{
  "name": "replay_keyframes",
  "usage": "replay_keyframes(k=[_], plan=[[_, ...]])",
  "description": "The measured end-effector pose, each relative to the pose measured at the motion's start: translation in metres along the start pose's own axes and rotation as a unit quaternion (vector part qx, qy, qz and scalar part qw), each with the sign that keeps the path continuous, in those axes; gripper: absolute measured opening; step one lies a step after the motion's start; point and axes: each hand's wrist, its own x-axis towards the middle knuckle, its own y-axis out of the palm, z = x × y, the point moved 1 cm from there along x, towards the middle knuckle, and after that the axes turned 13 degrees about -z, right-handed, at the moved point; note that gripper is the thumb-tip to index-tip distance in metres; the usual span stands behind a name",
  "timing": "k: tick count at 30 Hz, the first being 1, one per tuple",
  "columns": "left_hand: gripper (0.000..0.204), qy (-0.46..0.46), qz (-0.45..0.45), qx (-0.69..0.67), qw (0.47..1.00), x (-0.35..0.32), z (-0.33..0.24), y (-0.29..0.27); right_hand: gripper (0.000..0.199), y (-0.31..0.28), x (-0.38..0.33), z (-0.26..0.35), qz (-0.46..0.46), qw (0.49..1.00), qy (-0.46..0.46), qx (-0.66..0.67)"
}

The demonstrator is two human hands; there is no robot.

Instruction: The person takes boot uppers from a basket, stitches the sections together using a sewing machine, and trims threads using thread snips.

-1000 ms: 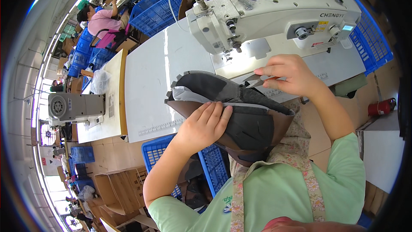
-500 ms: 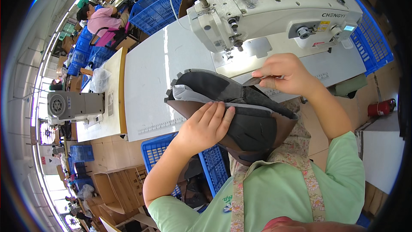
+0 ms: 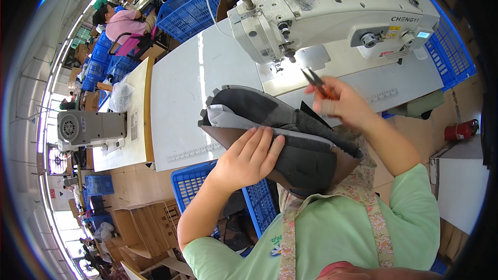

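Observation:
My left hand (image 3: 248, 156) grips the near edge of a dark brown and black shoe upper (image 3: 306, 161), fingers over its side and the thumb hidden. The upper stands partly spread, with a light grey lining (image 3: 225, 117) showing inside its opening. In my right hand (image 3: 343, 103) is a pair of thread snips (image 3: 317, 82) with orange handles. Their dark blades stand apart and point up toward the sewing machine (image 3: 332, 18). A thin black pointed piece (image 3: 312, 112) sticks up from the upper's far side, just below the right hand.
A pale worktable (image 3: 179, 88) carries the machine, with its lamp lit at the needle. Beneath the table's near edge stands a blue basket (image 3: 259, 205) holding dark pieces. Another machine (image 3: 93, 127) sits on a table at left. Far left, a person in pink (image 3: 124, 25) sits working.
My right hand has lifted slightly off the upper's far edge, and the snips have swung upward, baring their orange handles. The left hand keeps its grip.

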Motion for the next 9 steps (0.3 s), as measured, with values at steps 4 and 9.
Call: replay_keyframes(k=[4, 9], plan=[[0.032, 0.008, -0.050, 0.028, 0.998, -0.022, -0.005, -0.003, 0.039, 0.021, -0.035, -0.020, 0.034, 0.993, 0.003, 0.117], [0.048, -0.015, -0.181, 0.064, 0.981, -0.074, -0.020, 0.004, 0.062, 0.056, -0.073, -0.020, 0.138, 0.980, -0.015, 0.142]])
